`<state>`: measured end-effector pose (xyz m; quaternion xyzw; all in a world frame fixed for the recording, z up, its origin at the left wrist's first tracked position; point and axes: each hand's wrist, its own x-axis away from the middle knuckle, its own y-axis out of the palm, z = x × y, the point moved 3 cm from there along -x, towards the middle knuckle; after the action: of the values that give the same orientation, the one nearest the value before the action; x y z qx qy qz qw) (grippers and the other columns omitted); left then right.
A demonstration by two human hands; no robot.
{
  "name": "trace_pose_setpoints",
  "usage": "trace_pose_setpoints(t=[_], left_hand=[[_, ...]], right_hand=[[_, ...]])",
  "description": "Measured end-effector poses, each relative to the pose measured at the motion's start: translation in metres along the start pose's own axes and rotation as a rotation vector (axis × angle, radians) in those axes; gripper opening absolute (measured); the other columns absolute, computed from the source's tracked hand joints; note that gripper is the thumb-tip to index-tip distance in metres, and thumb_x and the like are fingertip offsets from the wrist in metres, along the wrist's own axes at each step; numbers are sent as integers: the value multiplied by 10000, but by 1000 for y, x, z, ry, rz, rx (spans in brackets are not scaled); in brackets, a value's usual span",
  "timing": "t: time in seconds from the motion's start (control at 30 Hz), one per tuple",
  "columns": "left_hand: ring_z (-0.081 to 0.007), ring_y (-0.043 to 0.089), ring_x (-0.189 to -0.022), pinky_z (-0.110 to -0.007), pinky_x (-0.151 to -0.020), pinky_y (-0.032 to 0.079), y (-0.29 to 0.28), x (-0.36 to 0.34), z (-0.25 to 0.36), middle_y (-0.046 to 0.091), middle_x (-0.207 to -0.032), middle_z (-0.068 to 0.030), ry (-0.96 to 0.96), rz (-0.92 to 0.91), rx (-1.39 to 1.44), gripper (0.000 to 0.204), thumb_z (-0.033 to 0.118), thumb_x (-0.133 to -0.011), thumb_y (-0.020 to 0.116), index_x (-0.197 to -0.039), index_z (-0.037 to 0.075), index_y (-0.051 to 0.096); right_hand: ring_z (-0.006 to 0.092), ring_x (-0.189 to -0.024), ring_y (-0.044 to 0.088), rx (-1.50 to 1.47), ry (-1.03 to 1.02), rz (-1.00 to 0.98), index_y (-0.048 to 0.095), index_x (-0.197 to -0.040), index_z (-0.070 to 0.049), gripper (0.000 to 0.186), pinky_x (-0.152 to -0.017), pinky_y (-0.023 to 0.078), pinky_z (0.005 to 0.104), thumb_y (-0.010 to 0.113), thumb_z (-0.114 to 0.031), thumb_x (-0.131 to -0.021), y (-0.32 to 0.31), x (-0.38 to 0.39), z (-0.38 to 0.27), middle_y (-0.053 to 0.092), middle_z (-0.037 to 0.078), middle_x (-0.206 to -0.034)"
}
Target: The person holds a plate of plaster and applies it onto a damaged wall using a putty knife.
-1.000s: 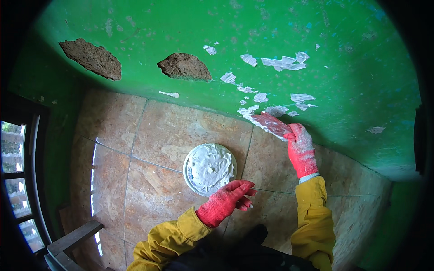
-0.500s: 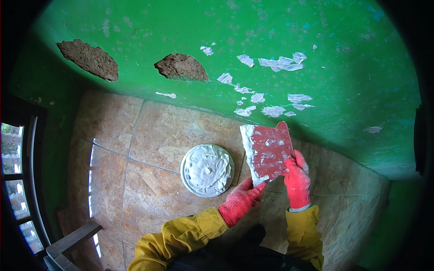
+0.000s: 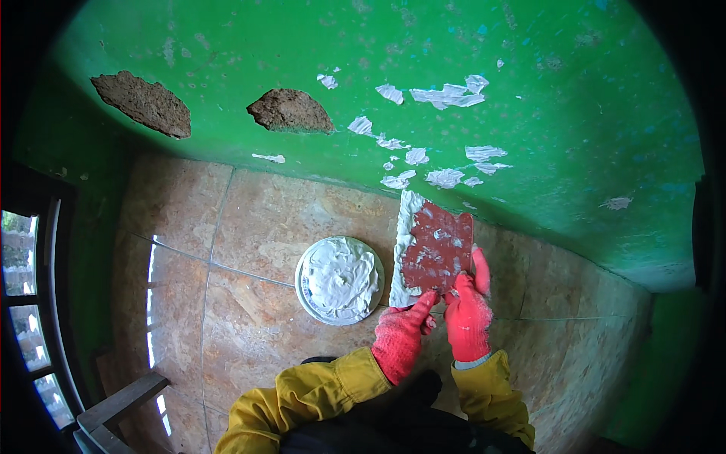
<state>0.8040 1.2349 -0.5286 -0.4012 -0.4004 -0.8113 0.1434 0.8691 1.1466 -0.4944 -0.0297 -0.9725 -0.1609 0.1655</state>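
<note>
A broad dark-red putty spreader (image 3: 437,253) is held over the floor, with thick white putty (image 3: 404,250) along its left edge and smears across its face. My right hand (image 3: 469,321), in a red glove, grips it by the lower right side. My left hand (image 3: 398,340), gloved alike, has its fingers curled and pinches at the lower edge with the index fingertip. What lies behind the spreader is hidden. To the left, a round white tub (image 3: 300,291) heaped with white putty (image 3: 342,276) stands on the tiles.
A green wall (image 3: 529,136) rises ahead, with white putty patches (image 3: 446,96) and two rough brown holes (image 3: 291,111) in it. Brown stone-look tiles (image 3: 249,340) cover the floor. A wooden piece (image 3: 121,401) and a dark-framed window (image 3: 23,280) are at the left.
The spreader has moved slightly left and turned more upright. My right hand has slid to its lower side, and my left hand has shifted from the putty-covered corner rightward along the lower edge.
</note>
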Motion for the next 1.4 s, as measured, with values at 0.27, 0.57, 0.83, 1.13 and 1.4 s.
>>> trace_pose_setpoints(t=[0.27, 0.57, 0.83, 1.13, 1.4], left_hand=[[-152, 477, -502, -274, -495, 389, -21, 12, 29, 483, -569, -26, 794, -9, -693, 339, -25, -703, 520, -1009, 99, 596], [-108, 496, -538, -241, -489, 391, -13, 7, 30, 579, -693, -50, 315, -153, -338, 272, 172, -814, 558, -1068, 76, 558], [-72, 512, -607, -199, -526, 413, -18, 13, 24, 602, -996, -92, 141, -291, -79, 457, 380, -839, 541, -1129, 27, 524], [-65, 516, -607, -191, -525, 414, -22, 12, 25, 610, -979, -73, 106, -278, -70, 376, 294, -844, 561, -1121, 41, 533], [-62, 516, -605, -188, -529, 416, -28, 13, 26, 610, -973, -61, 91, -279, -61, 356, 255, -836, 578, -1121, 46, 532]], right_hand=[[278, -997, 462, 1343, -477, -316, 516, -1155, -150, 639, -868, 409, 365, 724, -11, -567, 2, -1, -26, 431, 95, -1078], [263, -1003, 515, 1523, -1083, -467, 593, -946, -116, 412, -793, 443, 374, 579, 74, -581, 13, -47, -38, 543, 46, -1055], [243, -840, 597, 1008, -712, -313, 583, -912, -56, 257, -688, 488, 294, 523, 84, -705, 18, -104, -22, 598, 114, -912], [278, -810, 602, 1298, -722, -134, 586, -935, -44, 174, -716, 465, 344, 516, -103, -787, 37, -120, -22, 611, 143, -885], [269, -806, 599, 1237, -708, -88, 585, -942, -39, 184, -716, 462, 342, 517, -94, -781, 36, -99, -40, 610, 137, -883]])
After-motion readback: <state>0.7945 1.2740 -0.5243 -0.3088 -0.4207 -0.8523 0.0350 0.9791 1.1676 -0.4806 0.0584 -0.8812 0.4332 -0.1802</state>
